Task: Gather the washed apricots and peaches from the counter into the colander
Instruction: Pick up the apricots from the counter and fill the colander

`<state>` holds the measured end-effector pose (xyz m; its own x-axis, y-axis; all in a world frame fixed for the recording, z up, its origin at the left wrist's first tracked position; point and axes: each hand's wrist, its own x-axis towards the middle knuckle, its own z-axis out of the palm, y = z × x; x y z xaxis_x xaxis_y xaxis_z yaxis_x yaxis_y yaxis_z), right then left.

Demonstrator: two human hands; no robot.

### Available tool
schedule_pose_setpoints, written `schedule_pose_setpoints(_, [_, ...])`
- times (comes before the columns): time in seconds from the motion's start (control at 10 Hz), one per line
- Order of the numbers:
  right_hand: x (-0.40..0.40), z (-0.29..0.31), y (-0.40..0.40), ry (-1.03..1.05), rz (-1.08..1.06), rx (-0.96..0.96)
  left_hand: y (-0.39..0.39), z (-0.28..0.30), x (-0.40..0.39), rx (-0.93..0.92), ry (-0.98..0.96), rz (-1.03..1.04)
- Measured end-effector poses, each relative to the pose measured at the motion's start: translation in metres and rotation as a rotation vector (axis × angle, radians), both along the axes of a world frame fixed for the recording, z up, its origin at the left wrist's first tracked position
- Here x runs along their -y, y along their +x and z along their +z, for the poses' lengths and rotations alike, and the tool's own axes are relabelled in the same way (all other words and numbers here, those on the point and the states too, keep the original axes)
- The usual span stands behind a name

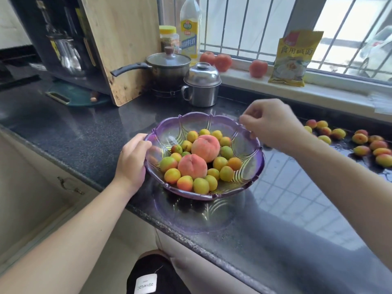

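A home kitchen: saucepan (167,66) on a burner, oil bottle (190,28), granite counter (84,128).

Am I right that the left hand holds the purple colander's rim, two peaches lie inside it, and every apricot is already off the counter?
Not quite. The head view shows the left hand on the purple colander's rim and two peaches inside, but a cluster of apricots lies on the wet counter to the right.

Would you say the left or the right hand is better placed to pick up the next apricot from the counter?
The right hand, probably. It hovers over the colander's right rim, on the side where the loose apricots lie on the wet counter. The left hand grips the far rim, steadying the colander.
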<state>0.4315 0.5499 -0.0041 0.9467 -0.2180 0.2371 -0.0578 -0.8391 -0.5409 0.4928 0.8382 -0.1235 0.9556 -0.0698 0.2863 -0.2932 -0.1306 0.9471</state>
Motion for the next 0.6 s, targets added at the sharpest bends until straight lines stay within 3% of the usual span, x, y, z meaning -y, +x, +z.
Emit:
schedule_pose_setpoints(0.1, [0.052, -0.017, 0.028, -0.057, -0.222, 0.069, 0.002, -0.003, 0.001, 0.020, 0.014, -0.029])
schedule_pose_setpoints(0.3, [0.111, -0.047, 0.078, -0.128, -0.372, -0.003, 0.016, -0.013, -0.001, -0.047, -0.031, -0.011])
schedule_pose_setpoints(0.6, [0.118, -0.066, 0.159, -0.269, -0.206, -0.182, 0.013, -0.011, -0.002, -0.031, -0.126, -0.018])
